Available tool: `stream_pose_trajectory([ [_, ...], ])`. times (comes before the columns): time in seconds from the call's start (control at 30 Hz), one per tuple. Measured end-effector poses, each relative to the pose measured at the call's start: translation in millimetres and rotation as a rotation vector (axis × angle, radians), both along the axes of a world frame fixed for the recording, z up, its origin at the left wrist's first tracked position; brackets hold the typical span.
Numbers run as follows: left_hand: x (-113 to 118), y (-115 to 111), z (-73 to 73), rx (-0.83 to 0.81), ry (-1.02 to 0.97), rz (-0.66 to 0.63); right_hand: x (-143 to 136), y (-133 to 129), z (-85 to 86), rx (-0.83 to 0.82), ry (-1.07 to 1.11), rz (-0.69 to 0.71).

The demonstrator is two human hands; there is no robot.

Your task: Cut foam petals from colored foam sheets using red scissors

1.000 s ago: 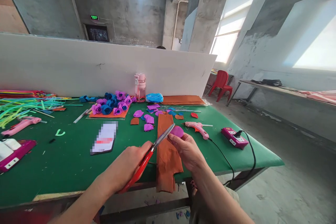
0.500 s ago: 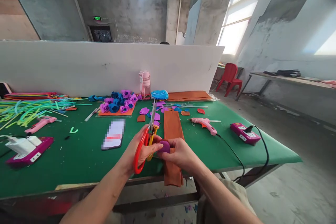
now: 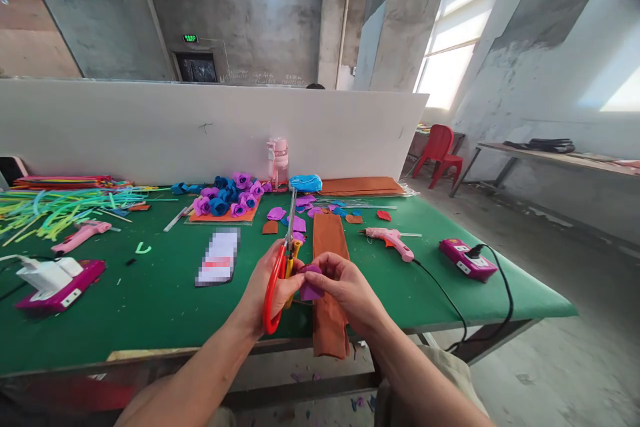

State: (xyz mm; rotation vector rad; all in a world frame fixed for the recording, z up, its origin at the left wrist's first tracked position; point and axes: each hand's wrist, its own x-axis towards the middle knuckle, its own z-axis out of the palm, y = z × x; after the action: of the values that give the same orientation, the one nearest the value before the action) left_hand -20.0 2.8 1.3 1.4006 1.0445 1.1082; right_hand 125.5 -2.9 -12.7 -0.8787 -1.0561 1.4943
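Scissors with red handles are in my left hand, their metal blades pointing up and away over the table. Beside the scissors, a slim yellow piece with a flared top stands between the left fingers; its kind is unclear. A purple petal-shaped piece is pinched between both hands. My right hand grips its upper right edge with thumb and forefinger, while the left thumb touches its left side. Under the right hand, a long brown strip lies across the table edge and hangs over.
Loose purple petals lie beyond the scissors, near finished purple and blue flowers. A phone rests left. On the right are a pink glue gun and a power strip with a trailing black cord. A pink bottle stands behind.
The right fingers have shifted up and over the purple petal, which is turned and now sits slightly lower. The left hand with the scissors has moved slightly right.
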Motion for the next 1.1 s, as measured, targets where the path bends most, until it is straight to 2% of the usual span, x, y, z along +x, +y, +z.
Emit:
stream_pose_trajectory([
  [0.2,1.6,0.4,-0.5,0.028,-0.015,-0.023,3.1,4.2,-3.8,0.017,0.073,-0.068],
  [0.37,5.4,-3.8,4.1,0.111,0.066,0.02,0.0,3.7,-6.2,-0.038,0.121,-0.049],
  [0.5,3.9,-3.3,2.0,0.184,0.138,0.01,0.5,5.3,-8.0,-0.054,0.088,-0.069],
  [0.67,-11.6,-2.5,-1.9,0.287,0.514,-0.092,15.1,11.9,-3.9,0.016,0.119,-0.195],
  [0.8,-22.9,-3.6,-2.0,0.367,0.725,-0.142,26.0,14.4,2.2,0.038,0.135,-0.28],
  [0.97,-19.9,-3.3,-3.8,0.489,1.148,-0.241,27.7,13.1,3.5,0.055,0.163,-0.265],
  [1.1,-12.8,-4.3,-3.2,0.502,1.257,-0.238,26.1,12.6,1.9,0.057,0.177,-0.244],
])
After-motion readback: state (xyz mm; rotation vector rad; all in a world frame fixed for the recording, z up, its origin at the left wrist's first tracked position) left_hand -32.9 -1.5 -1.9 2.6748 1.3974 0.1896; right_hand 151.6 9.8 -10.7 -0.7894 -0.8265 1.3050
